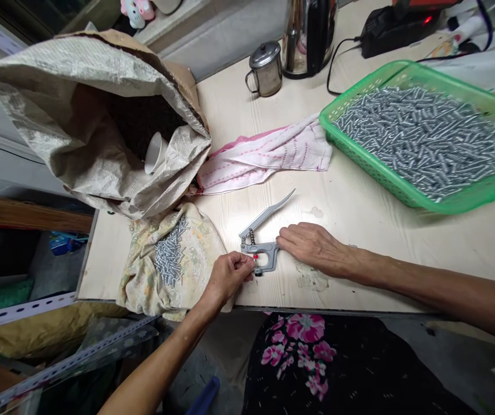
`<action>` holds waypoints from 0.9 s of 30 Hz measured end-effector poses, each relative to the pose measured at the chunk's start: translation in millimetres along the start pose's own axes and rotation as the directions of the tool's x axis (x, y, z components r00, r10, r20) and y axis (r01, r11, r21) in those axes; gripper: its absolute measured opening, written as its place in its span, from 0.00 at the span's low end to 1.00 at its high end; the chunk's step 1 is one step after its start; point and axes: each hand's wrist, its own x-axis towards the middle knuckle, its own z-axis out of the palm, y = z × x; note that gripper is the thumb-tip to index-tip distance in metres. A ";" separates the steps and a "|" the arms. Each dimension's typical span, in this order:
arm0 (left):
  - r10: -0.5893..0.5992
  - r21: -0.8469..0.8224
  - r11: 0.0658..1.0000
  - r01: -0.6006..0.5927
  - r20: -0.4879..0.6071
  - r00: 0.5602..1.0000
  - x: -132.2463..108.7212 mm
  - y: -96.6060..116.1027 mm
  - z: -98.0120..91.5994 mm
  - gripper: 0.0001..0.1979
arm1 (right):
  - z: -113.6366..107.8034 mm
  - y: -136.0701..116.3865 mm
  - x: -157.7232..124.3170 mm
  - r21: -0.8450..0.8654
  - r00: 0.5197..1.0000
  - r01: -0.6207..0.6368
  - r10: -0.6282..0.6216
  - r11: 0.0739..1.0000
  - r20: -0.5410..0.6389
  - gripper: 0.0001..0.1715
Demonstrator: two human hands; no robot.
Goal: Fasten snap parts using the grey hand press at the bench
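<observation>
A grey metal hand press (261, 242) with a long lever lies on the pale wooden table (360, 213) near its front edge. My left hand (229, 275) is pinched at the tool's jaw, fingertips closed on something too small to make out. My right hand (314, 246) lies with its fingers pressed down on the tool's base, holding it against the table. To the left, a small heap of silver screws (170, 253) rests on a flowered cloth (187, 259).
A green basket (403, 190) full of screws stands at the right. A large woven sack (83, 115) with a white cup (156, 153) inside sits at the left. A pink-white towel (269, 153), a steel mug (266, 69) and a kettle (308, 34) lie behind.
</observation>
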 end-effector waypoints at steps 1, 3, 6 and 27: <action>0.000 0.025 1.000 -0.001 0.014 1.000 0.4 1.0 -1.2 0.15 | 0.2 0.1 0.1 0.001 1.000 0.003 -0.003 1.000 -0.010 0.14; -0.001 0.052 0.999 -0.001 0.032 0.999 0.2 4.2 -2.5 0.14 | 0.4 0.1 0.4 -0.001 0.999 0.011 -0.011 1.000 -0.037 0.14; -0.050 0.026 0.998 0.048 0.048 0.998 -1.2 9.9 -1.3 0.13 | 0.8 0.2 0.4 -0.020 0.997 0.029 -0.030 0.999 -0.074 0.15; 0.054 0.083 0.995 -0.050 -0.044 0.998 -4.4 -11.3 8.2 0.18 | 3.5 -1.5 -4.6 0.083 0.999 -0.012 0.015 0.997 -0.043 0.14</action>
